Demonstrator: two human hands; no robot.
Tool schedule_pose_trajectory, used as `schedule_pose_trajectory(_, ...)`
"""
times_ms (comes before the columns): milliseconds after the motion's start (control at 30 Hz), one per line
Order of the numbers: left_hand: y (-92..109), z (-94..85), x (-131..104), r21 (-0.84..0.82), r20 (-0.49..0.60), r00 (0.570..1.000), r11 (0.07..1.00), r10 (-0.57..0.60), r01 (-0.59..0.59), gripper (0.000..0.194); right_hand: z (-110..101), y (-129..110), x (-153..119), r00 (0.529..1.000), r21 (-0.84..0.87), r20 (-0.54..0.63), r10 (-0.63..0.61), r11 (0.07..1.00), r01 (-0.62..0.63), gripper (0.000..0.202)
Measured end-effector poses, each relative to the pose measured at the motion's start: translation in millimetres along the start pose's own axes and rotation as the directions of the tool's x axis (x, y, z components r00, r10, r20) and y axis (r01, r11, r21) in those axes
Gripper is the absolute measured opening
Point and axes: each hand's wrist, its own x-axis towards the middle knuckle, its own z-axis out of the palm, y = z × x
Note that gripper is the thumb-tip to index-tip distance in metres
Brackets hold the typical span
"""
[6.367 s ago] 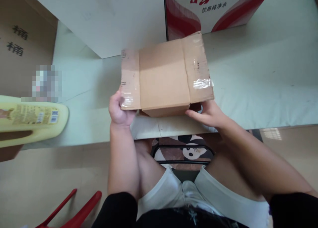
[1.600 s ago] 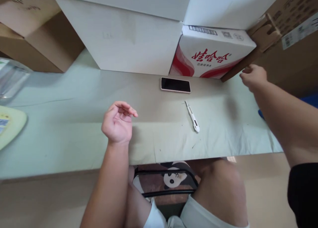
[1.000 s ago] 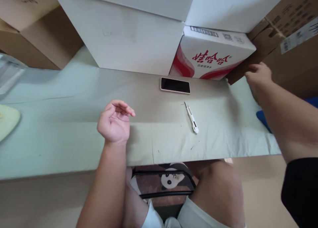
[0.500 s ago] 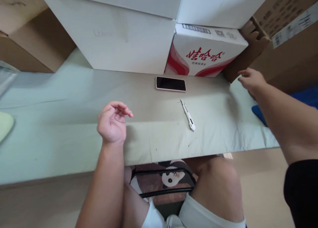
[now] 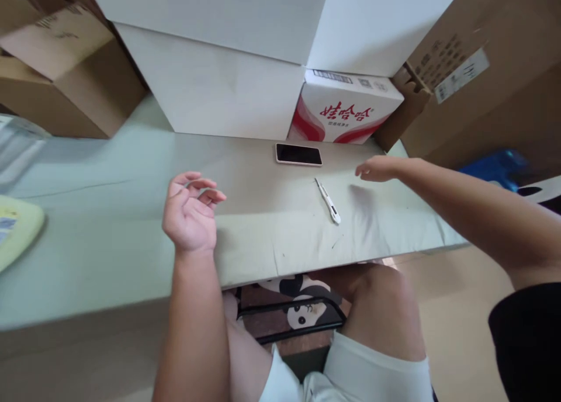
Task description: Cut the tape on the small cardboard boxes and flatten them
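Note:
My left hand (image 5: 191,212) is raised over the left-middle of the table, palm turned up, fingers loosely curled and apart, with nothing in it. My right hand (image 5: 376,168) hovers over the table at the right, fingers loosely bent and holding nothing that I can see. Between the hands lies a white utility knife (image 5: 328,203), its tip pointing away from me; my right hand is the nearer one and does not touch it. Behind the knife a phone (image 5: 298,155) with a dark screen and pale rim rests flat.
White boxes (image 5: 210,80) stand along the back, beside a red-and-white carton (image 5: 346,113). Brown cardboard boxes are at the left (image 5: 100,92) and right (image 5: 473,110). A pale green object (image 5: 21,229) lies at the left. The table's front edge runs above my knees.
My right hand has moved left, away from the brown box and toward the utility knife. My left hand's fingers have spread a little. The view has shifted slightly.

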Motion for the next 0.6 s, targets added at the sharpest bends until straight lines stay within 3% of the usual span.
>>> schedule_pose_trajectory(133,12,-16.9,-2,0.001,-0.059,0.998,1.0,-0.004,0.005,0.027,-4,-95,10,0.95,-0.078,0.041,-0.308,0.947,0.311,0.027)
schedule_pose_trajectory(267,23,-32.7,-3,-0.066,-0.051,0.999,0.998,-0.015,0.012,0.037,-17,-203,21,0.772,-0.154,0.077,-0.63,0.758,0.634,0.035)
schedule_pose_trajectory(333,27,-38.1,-4,-0.118,-0.064,0.997,0.993,-0.036,0.028,0.037,-25,-259,30,0.685,-0.158,0.032,-0.728,0.673,0.723,0.039)
schedule_pose_trajectory(433,33,-43.6,-7,-0.197,-0.099,0.992,0.979,-0.079,0.059,0.032,-41,-341,51,0.606,-0.114,-0.146,-0.782,0.621,0.775,0.047)
schedule_pose_trajectory(600,40,-51.4,-5,-0.212,-0.047,0.996,0.975,-0.079,0.067,0.027,-76,-458,93,0.64,-0.015,-0.411,-0.649,0.707,0.707,0.074)
